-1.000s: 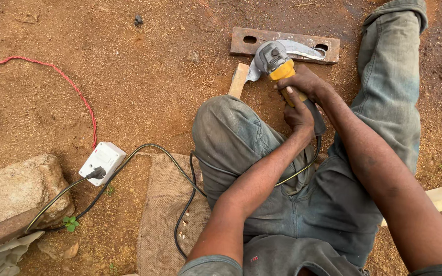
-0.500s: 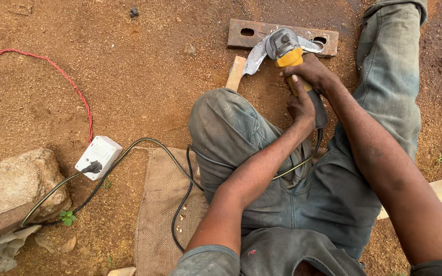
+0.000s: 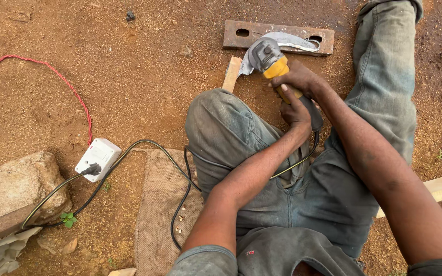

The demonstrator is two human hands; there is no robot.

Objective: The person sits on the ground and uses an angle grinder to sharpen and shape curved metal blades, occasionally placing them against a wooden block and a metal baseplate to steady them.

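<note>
Person is sitting on bare dirt ground [image 3: 129, 87], legs spread, working an angle grinder [image 3: 269, 57] at the far centre of the scene. Right hand [image 3: 297, 79] is clamping round the yellow neck of the grinder; left hand [image 3: 296, 111] is gripping the dark rear handle just nearer, so both hands are closed on the tool and touching each other. Grinder head is sitting on a curved grey blade [image 3: 295, 42] (looks like a machete or sickle blade, hard to tell which), and the blade is lying across a rusty slotted steel bar [image 3: 241, 33] on the ground. A wooden handle [image 3: 231, 74] is sticking out toward the near left from under the grinder.

Progress, judging only from this: the blade edge is looking pale and bright near the grinder, so some grinding is probably done; no sparks are showing, so can't tell if the disc is spinning. How much edge is left is not readable.

Black cable [image 3: 180, 174] is running from the grinder across a burlap sack [image 3: 159, 204] to a white socket box [image 3: 98, 156] at left, plugged in. Red wire [image 3: 72, 94] is curving far left; a rock [image 3: 19, 181] is sitting near left.
</note>
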